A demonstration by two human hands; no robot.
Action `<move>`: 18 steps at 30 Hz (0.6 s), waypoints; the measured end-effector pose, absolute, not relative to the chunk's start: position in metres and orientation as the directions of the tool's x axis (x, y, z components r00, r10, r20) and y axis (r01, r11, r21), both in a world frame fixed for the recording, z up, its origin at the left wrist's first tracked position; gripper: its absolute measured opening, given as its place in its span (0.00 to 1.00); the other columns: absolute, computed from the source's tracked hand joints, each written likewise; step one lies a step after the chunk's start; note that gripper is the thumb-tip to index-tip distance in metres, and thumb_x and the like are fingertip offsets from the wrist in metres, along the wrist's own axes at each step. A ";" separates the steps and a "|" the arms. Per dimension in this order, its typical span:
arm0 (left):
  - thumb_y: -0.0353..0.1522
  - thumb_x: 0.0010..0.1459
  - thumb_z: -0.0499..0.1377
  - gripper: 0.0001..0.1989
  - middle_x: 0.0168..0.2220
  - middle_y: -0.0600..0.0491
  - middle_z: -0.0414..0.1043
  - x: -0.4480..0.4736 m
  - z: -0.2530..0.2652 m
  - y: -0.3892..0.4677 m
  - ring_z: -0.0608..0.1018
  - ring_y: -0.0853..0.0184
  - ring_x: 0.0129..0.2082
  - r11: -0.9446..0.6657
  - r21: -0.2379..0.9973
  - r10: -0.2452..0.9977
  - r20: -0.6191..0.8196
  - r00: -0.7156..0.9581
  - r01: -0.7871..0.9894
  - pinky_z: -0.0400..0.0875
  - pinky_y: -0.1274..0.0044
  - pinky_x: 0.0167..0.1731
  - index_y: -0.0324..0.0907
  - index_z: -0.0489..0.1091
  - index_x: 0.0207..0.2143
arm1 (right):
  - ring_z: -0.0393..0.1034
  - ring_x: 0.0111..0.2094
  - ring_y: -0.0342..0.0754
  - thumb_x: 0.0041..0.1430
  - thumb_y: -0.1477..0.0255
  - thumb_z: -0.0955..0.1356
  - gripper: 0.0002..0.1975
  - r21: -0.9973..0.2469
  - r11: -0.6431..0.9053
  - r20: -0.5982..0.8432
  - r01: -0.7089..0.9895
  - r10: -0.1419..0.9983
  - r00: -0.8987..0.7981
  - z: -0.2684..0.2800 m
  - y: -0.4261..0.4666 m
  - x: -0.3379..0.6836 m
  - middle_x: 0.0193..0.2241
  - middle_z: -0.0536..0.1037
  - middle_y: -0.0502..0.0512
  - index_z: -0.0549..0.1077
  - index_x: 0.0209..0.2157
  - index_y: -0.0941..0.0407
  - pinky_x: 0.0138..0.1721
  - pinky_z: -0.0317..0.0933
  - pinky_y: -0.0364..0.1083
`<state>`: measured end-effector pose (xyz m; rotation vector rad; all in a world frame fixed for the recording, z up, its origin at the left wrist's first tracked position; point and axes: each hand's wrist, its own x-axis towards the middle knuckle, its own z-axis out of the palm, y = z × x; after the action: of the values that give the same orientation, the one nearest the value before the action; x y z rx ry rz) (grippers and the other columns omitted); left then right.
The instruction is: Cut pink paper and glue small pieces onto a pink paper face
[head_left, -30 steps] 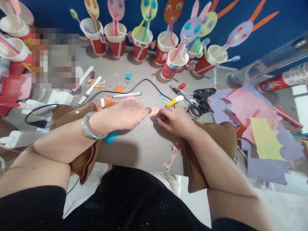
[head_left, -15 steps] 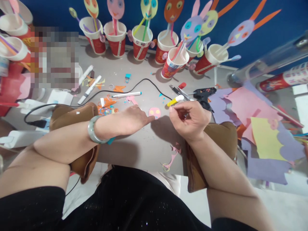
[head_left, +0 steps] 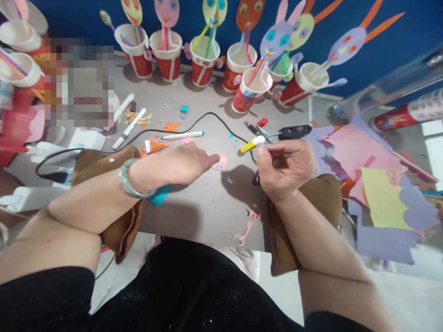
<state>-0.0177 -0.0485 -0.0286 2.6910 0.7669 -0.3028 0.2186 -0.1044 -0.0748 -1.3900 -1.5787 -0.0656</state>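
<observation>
My left hand [head_left: 175,163], with a jade-green bangle on its wrist, reaches from the left with one finger stretched onto the edge of a small pink paper face [head_left: 219,161]. The face lies flat and has yellow eyes and a blue mouth. My right hand [head_left: 287,168] is raised to the right of it, thumb and forefinger pinched together. Whatever may be between those fingertips is too small to make out. Just beyond them lies a yellow pen-like tube with a white end [head_left: 249,145]. A black glue gun [head_left: 294,132] lies partly hidden behind my right hand.
Red paper cups [head_left: 204,69] with paper faces on straws stand along the back. A black cable [head_left: 152,131] crosses the table near a white marker [head_left: 183,135]. Paper scraps lie about. Coloured sheets [head_left: 384,198] pile up at right. Brown cushions [head_left: 321,198] sit under both arms.
My right hand has moved right, away from the pink face, still pinched. My left hand has shifted slightly, and the face has slid a little to the left under its finger.
</observation>
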 end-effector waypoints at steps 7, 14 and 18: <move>0.17 0.60 0.48 0.28 0.32 0.48 0.77 -0.013 -0.027 -0.052 0.72 0.63 0.28 -0.876 0.127 0.405 -0.330 0.853 0.465 0.59 0.70 0.32 0.41 0.70 0.60 | 0.66 0.20 0.43 0.66 0.57 0.69 0.14 -0.500 0.384 0.736 0.776 0.660 0.147 -0.076 -0.103 0.218 0.24 0.74 0.50 0.71 0.34 0.52 0.22 0.62 0.46; 0.19 0.61 0.50 0.26 0.33 0.47 0.78 -0.010 -0.025 -0.054 0.75 0.63 0.30 -0.873 0.111 0.405 -0.376 0.833 0.474 0.57 0.71 0.30 0.42 0.72 0.57 | 0.67 0.20 0.45 0.67 0.54 0.67 0.15 -0.492 0.343 0.715 0.800 0.683 0.147 -0.076 -0.104 0.219 0.23 0.74 0.50 0.71 0.34 0.50 0.23 0.64 0.48; 0.19 0.60 0.51 0.24 0.30 0.48 0.77 -0.012 -0.028 -0.054 0.73 0.64 0.27 -0.864 0.146 0.404 -0.372 0.836 0.482 0.60 0.71 0.32 0.41 0.73 0.55 | 0.68 0.21 0.46 0.67 0.53 0.67 0.16 -0.485 0.312 0.700 0.817 0.698 0.149 -0.077 -0.104 0.219 0.23 0.74 0.51 0.72 0.33 0.50 0.23 0.64 0.48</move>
<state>-0.0115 -0.0543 -0.0275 2.7820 0.6816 -0.4888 0.2195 -0.1037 -0.0765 -1.4204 -1.5816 -0.1498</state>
